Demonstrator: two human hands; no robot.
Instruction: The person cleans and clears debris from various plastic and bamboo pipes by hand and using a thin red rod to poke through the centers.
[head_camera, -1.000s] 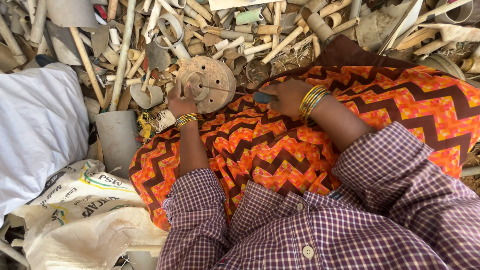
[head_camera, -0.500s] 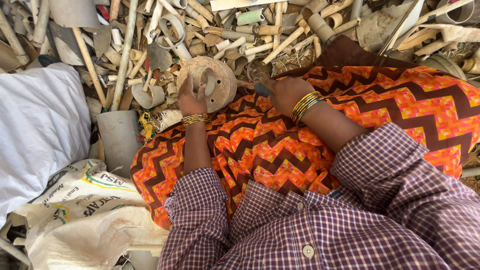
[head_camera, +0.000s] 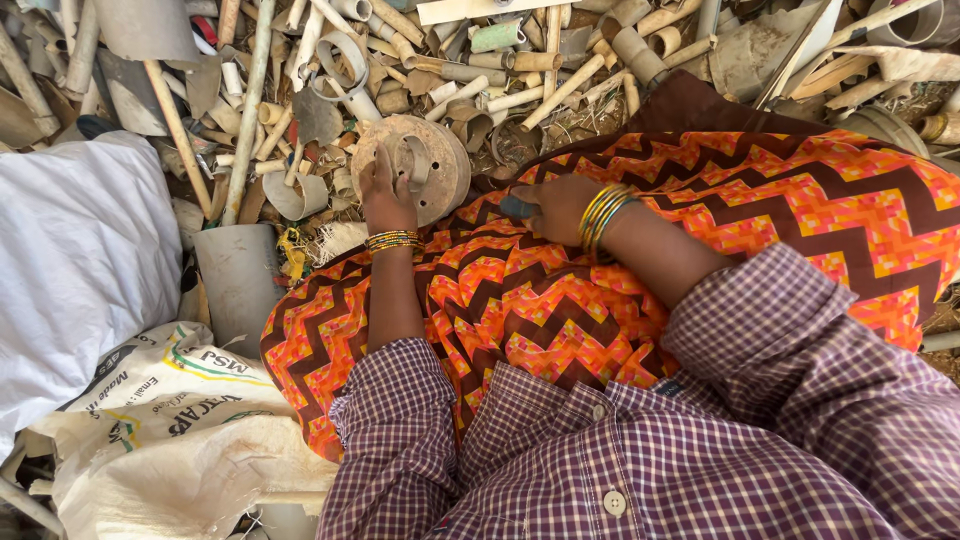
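Fingers of the left hand (head_camera: 388, 195) curled around the round tan disc (head_camera: 420, 168) at the lap's edge, steadying it against the scrap pile (head_camera: 500, 60), while the right hand (head_camera: 555, 205) gripped a dark-handled tool (head_camera: 518, 207).

A heap of cut pipe offcuts (head_camera: 560, 60) lay across the far side. A white sack (head_camera: 70, 260) sat at left, with a printed woven bag (head_camera: 160, 400) nearer and a grey pipe section (head_camera: 235, 285) between them and the zigzag orange cloth (head_camera: 760, 210).
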